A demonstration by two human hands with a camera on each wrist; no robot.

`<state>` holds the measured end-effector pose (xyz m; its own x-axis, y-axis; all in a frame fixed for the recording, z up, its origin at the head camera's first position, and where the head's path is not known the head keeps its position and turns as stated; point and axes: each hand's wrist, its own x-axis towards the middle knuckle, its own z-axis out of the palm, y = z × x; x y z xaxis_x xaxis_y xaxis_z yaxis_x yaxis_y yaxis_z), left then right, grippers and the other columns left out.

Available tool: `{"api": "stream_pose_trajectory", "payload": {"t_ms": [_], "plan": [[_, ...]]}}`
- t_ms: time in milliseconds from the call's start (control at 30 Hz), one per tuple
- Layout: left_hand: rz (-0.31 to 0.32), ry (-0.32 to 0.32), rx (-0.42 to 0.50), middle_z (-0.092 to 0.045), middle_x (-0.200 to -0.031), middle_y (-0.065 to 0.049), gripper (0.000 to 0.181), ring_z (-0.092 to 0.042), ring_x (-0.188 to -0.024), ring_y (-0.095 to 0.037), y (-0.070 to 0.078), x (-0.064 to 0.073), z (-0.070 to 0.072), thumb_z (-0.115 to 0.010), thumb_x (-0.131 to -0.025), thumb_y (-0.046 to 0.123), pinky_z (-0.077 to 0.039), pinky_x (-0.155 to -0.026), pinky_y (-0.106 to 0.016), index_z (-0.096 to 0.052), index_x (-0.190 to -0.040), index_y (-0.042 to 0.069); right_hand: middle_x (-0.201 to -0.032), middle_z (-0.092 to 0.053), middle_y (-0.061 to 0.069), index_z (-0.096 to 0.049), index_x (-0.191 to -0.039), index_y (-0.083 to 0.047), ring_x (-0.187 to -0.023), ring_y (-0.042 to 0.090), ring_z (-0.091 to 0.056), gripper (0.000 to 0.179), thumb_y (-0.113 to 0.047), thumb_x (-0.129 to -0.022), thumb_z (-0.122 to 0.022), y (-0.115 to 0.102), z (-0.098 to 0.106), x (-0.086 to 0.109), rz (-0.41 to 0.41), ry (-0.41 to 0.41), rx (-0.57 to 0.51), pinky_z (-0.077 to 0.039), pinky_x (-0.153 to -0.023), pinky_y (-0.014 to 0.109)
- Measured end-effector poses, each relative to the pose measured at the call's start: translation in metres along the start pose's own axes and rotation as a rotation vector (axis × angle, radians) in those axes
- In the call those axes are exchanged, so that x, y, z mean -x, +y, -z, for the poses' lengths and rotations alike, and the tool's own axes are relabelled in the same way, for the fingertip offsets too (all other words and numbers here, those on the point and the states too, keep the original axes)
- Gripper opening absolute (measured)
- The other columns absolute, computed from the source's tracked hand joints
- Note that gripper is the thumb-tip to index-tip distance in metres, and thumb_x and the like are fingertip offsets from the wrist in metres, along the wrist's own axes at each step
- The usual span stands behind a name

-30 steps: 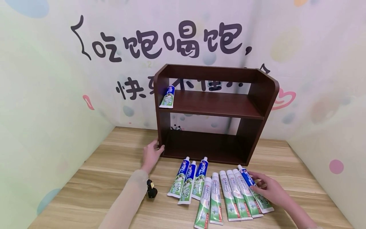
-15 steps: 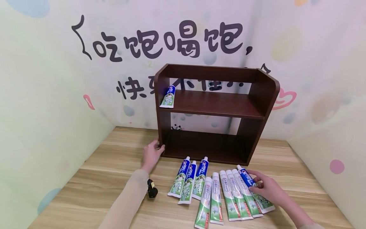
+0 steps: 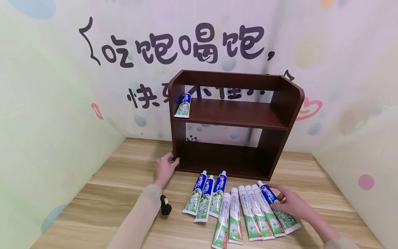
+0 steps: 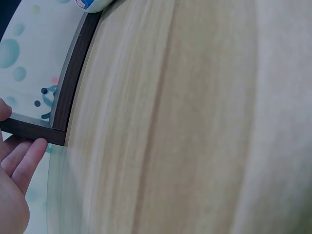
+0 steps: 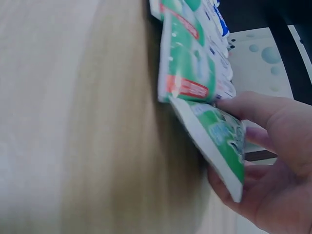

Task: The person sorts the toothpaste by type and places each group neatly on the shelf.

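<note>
My left hand [image 3: 164, 169] grips the lower left side of a dark brown two-tier shelf rack [image 3: 174, 138]. In the left wrist view its thumb lies on one face of the side panel [image 4: 29, 129] and its fingers on the other. My right hand [image 3: 290, 205] pinches a blue-and-green toothpaste tube [image 3: 268, 194] at the right end of a row. The right wrist view shows this tube [image 5: 224, 139] tilted, thumb on one side and fingers beneath, its flat end beside a white-and-green tube [image 5: 187, 73]. Several white-and-green toothpaste tubes [image 3: 236, 218] lie to its left.
One blue-and-green tube [image 3: 183, 105] leans at the left end of the upper shelf board [image 3: 230, 112]. Three more such tubes [image 3: 204, 199] lie on the wooden table [image 3: 124, 173] before the rack. A small black device [image 3: 165, 206] sits by the left sleeve.
The toothpaste tube in my right hand has shifted slightly to the right and tilted, its flat end moving off the neighbouring tubes. My left hand stays on the rack.
</note>
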<state>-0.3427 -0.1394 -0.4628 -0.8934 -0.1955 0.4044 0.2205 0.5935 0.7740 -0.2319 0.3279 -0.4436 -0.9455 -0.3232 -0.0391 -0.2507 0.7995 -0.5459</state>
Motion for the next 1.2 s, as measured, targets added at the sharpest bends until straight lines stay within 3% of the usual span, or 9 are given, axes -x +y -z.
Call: {"api": "stream_pose_trajectory", "payload": {"t_ms": [200,367,633,933,1200], "plan": [[-0.004,-0.001,0.003,-0.069,-0.122,-0.019,0.043,-0.073,-0.101,-0.033,0.0,-0.001,0.0,-0.072,-0.088,0.017,-0.061,-0.081,-0.043,-0.064,-0.129,0.008,-0.095,-0.068,0.007,-0.041,-0.147,-0.003,-0.085,0.012,-0.063,0.075,-0.03,-0.086,-0.075,0.002,0.013,-0.001,0.064,-0.11,-0.043,-0.051,-0.069,0.024],[-0.009,-0.007,0.004,-0.069,-0.122,-0.02,0.044,-0.073,-0.101,-0.034,-0.001,0.0,0.0,-0.072,-0.088,0.018,-0.061,-0.079,-0.043,-0.063,-0.13,0.008,-0.095,-0.069,0.007,-0.039,-0.148,-0.003,-0.083,0.008,-0.061,0.074,-0.026,-0.087,-0.073,0.002,0.018,0.0,0.068,-0.163,-0.07,-0.05,-0.069,0.022],[-0.009,-0.008,0.016,-0.069,-0.122,-0.02,0.045,-0.073,-0.101,-0.034,-0.001,0.0,0.0,-0.072,-0.088,0.016,-0.061,-0.079,-0.043,-0.062,-0.131,0.008,-0.08,-0.066,0.002,-0.036,-0.15,-0.002,-0.07,0.004,-0.056,0.077,-0.022,-0.086,-0.074,-0.001,0.017,0.0,0.065,-0.169,-0.078,-0.046,-0.063,0.021],[-0.013,0.003,0.022,-0.069,-0.122,-0.019,0.045,-0.073,-0.1,-0.033,-0.001,-0.002,0.0,-0.072,-0.088,0.015,-0.061,-0.08,-0.043,-0.062,-0.132,0.008,-0.089,-0.067,0.005,-0.033,-0.152,-0.006,-0.078,0.009,-0.059,0.078,-0.023,-0.088,-0.073,-0.001,0.016,-0.001,0.02,-0.164,-0.076,-0.048,-0.066,0.022],[-0.021,0.006,0.006,-0.07,-0.12,-0.019,0.044,-0.074,-0.099,-0.033,-0.001,0.0,0.0,-0.073,-0.088,0.016,-0.061,-0.079,-0.044,-0.063,-0.131,0.009,-0.091,-0.064,0.007,-0.028,-0.152,-0.005,-0.079,0.007,-0.056,0.078,-0.023,-0.09,-0.071,0.004,0.011,0.0,0.057,-0.165,-0.11,-0.046,-0.067,0.021]]}}
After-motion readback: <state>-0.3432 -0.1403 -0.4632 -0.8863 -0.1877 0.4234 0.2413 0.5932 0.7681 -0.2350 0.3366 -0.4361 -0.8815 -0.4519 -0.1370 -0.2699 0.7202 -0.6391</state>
